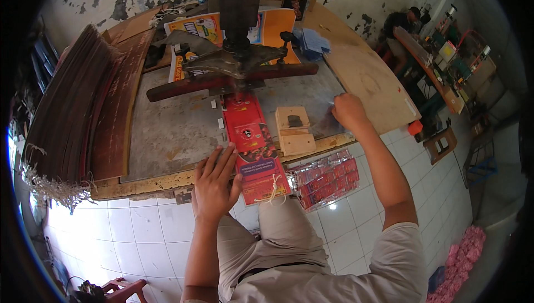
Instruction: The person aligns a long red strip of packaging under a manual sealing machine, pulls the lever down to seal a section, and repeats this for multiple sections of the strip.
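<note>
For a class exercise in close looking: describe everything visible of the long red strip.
The long red strip looks like glossy printed card or plastic, with pictures, lettering, a purple band and a yellowish near end, where knotted white string lies. Its far end is beneath the press; its near end juts past the table edge. The left hand is at its left edge, apparently touching.

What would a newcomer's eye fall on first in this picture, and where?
Probably the red strip, reaching from beneath the dark press at top centre over the near edge of the table, with the left hand at its side. Next come the stack of dark boards at the table's left and the pink heap at the picture's lower right.
</note>
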### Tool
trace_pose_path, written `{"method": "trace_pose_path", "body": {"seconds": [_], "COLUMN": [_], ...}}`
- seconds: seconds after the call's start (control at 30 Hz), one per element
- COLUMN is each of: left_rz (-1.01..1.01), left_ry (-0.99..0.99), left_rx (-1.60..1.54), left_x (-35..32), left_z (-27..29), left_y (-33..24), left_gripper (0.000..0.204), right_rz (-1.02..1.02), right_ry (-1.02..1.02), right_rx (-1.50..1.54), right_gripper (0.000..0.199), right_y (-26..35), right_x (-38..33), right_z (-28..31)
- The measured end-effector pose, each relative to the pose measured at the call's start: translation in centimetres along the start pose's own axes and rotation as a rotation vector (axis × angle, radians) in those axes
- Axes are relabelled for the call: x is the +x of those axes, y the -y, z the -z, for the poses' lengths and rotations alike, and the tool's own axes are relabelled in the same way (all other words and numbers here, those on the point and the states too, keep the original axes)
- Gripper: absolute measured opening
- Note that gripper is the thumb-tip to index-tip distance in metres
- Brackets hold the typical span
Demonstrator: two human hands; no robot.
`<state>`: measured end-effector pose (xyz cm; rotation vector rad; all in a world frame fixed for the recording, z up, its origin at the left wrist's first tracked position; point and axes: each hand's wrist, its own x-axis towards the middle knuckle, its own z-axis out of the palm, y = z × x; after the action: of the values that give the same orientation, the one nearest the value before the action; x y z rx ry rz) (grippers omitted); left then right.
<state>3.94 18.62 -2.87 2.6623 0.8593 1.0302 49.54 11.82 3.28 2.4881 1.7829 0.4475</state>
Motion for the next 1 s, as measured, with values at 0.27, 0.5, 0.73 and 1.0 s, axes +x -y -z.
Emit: {"method": "trace_pose_path", "body": {"seconds": [0.27,0.5,0.73,1.0], "left_rz": [-0.021,-0.013,-0.022,-0.028], "left_ry": [-0.017,-0.013,-0.019,-0.004], "left_rx": [0.009,-0.003,0.006,0.018], "left_x": [-0.1,-0.1,0.0,-0.1], "left_z": [-0.1,0.2,0.1,0.1], "left_y": [0.2,0.1,0.1,0.3], "left_gripper": [0.054,0.054,0.054,0.05], "right_rz": [-0.1,0.321,0.421,0.414], "right_ry": [-0.415,-0.142,-0.001,0.099], "right_rx": [0.515,0.725,0.806,0.816], "right_gripper": [0.012,0.014,0.023,0.037], "right_y": [1.7,9.0,8.1,8.0], "right_x": [-1.3,-0.6,-0.1,-0.7], "right_z": [5.1,5.6,5.2,6.5]}}
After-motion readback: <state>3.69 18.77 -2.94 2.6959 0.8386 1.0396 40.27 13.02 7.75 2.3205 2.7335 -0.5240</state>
